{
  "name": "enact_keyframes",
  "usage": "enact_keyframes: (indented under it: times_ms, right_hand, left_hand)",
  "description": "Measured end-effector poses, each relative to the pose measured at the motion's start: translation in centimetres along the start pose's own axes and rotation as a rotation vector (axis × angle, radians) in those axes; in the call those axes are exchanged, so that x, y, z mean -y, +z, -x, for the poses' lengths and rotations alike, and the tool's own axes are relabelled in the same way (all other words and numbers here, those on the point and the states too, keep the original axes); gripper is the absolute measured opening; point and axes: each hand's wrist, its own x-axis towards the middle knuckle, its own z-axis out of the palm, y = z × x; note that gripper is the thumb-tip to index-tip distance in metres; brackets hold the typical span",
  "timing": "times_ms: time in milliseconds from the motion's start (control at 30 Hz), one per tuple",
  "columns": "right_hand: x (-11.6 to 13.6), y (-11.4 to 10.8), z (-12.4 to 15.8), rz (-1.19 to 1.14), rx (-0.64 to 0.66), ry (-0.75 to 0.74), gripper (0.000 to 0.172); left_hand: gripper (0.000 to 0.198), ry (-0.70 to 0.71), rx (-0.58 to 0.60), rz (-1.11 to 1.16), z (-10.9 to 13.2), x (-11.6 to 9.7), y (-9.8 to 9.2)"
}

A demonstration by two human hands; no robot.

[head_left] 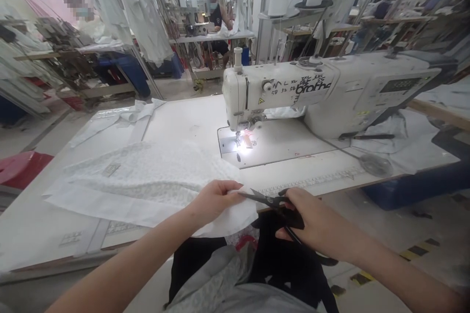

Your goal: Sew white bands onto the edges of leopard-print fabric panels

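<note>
My left hand (216, 201) pinches the edge of a white patterned fabric piece (147, 168), which spreads across the table to the left and hangs over the front edge. In my right hand (308, 217) is a pair of black scissors (270, 199), with fingers in the handles. Their blades are parted and point left, close to my left fingertips at the fabric's edge. Whether the blades have fabric between them I cannot make out. Just behind stands a white sewing machine (271, 90), its lamp lighting the needle area.
A ruler strip (312, 181) runs along the table's (183, 112) front edge. More white fabric (135, 112) lies at the back left, and a dark slim tool (370, 137) rests right of the machine. A red stool (24, 168) is at left. A co-worker (216, 14) sits behind.
</note>
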Motion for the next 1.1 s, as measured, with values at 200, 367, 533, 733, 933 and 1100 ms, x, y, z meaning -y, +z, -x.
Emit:
enact_keyframes:
  times_ms: [200,367,533,733,933,1100]
  right_hand:
    - [0.0,0.9,0.0,0.149,0.004,0.017,0.041]
    - [-3.4,-0.9,-2.3,0.164,-0.139,0.116,0.034]
    - [-9.0,-4.1,-5.6,0.327,-0.402,0.122,0.027]
    - [-3.5,-0.6,-5.2,0.143,-0.471,-0.188,0.015]
    - [5.0,4.6,-5.1,-0.562,-0.281,-0.207,0.011]
    - [6.8,4.4,-3.9,-1.014,-0.022,-0.161,0.018]
  left_hand:
    - [0.031,-0.090,0.008,0.034,0.3,0.2,-0.4]
    - [0.025,-0.086,0.143,0.173,0.6,-0.2,-2.3]
    - [0.027,-0.022,0.176,0.160,1.0,-0.1,-4.1]
    - [0.023,0.088,0.056,0.080,0.4,1.1,-3.8]
    - [0.020,0.181,-0.028,0.034,0.4,0.9,-3.2]
    - [0.022,0.344,-0.275,-0.454,4.0,0.3,-2.1]
